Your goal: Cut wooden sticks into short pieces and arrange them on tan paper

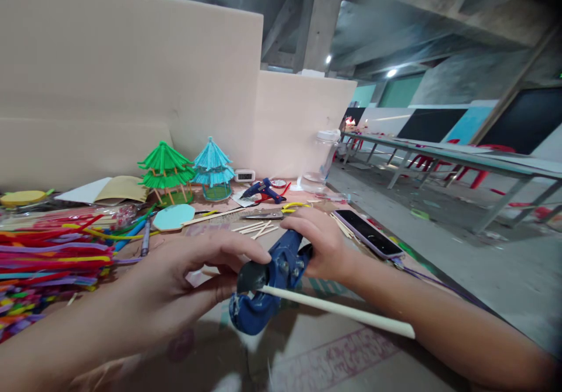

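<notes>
My right hand point(322, 237) is wrapped round the handles of a blue pipe cutter point(281, 269) with a dark blade. A pale round wooden stick point(338, 310) lies in the cutter's jaws, its long end sticking out to the right. On the jaws' other side, my left hand point(197, 269) is closed in line with the stick, the index fingertip against the cutter's head. The stick's left end is hidden by the cutter and my fingers. Behind the cutter, several short cut sticks point(259, 228) lie on the cardboard.
Two small pavilion models, one green point(165, 169) and one blue point(212, 167), stand behind. Around them are a blue glue gun point(266, 190), yellow-handled scissors point(263, 216), a small clock point(244, 175) and a plastic jar point(322, 155). Pipe cleaners point(52, 257) are heaped left; a phone point(369, 234) lies right.
</notes>
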A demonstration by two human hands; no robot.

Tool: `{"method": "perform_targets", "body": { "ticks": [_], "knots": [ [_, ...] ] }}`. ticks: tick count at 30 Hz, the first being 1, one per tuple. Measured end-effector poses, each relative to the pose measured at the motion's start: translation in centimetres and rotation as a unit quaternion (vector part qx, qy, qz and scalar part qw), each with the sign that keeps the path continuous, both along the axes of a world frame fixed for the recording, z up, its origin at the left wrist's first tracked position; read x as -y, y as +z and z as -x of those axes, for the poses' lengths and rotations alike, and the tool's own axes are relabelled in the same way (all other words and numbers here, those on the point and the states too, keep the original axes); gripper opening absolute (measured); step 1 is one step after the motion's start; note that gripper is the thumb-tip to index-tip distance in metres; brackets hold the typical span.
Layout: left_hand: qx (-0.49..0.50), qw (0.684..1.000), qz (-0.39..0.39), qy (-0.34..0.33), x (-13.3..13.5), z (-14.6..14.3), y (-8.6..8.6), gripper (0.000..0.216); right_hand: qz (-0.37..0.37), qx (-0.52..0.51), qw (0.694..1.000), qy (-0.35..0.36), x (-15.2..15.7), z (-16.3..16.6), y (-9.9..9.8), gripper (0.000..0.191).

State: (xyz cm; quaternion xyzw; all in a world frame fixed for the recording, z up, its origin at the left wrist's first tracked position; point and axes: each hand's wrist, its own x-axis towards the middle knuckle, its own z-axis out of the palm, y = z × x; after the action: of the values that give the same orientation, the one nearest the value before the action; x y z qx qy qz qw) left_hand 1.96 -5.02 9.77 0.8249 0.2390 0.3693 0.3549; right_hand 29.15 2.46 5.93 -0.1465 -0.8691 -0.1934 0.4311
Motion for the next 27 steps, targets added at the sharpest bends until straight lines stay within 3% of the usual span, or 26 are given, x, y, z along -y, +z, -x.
{"method": "perform_targets", "body": {
  "ticks": [5,7,9,13,15,17,20,27],
  "knots": [
    [-0.033,0.999,-0.043,0.002,-0.3,0.2,0.1,0.036,0.025,0.009,1.000,0.002,0.0,-0.3,-0.2,0.030],
    [-0.050,0.996,-0.078,0.012,-0.2,0.3,0.2,0.044,0.087,0.021,0.996,0.009,0.1,-0.3,-0.4,0.032],
    [-0.049,0.996,-0.079,0.002,-0.1,0.4,0.2,0.056,0.200,0.037,0.979,0.020,0.2,0.0,-0.8,0.035],
    [0.046,0.988,0.122,-0.078,-1.4,0.5,-0.5,0.054,0.460,0.049,0.886,0.030,1.1,1.6,-1.1,0.038],
    [0.101,0.966,0.208,-0.118,-2.7,0.6,-1.0,0.046,0.549,0.049,0.834,0.032,1.5,2.5,-1.1,0.032],
    [0.147,0.947,0.246,-0.145,-4.0,0.6,-1.5,0.046,0.607,0.044,0.792,0.040,1.7,2.9,-0.9,0.024],
    [0.186,0.929,0.281,-0.154,-4.9,0.6,-1.9,0.047,0.651,0.034,0.756,0.049,1.7,3.0,-0.6,0.025],
    [0.226,0.908,0.316,-0.156,-4.6,0.3,-2.0,0.046,0.665,0.020,0.746,0.032,1.9,3.0,-0.4,0.025]
  ]
}}
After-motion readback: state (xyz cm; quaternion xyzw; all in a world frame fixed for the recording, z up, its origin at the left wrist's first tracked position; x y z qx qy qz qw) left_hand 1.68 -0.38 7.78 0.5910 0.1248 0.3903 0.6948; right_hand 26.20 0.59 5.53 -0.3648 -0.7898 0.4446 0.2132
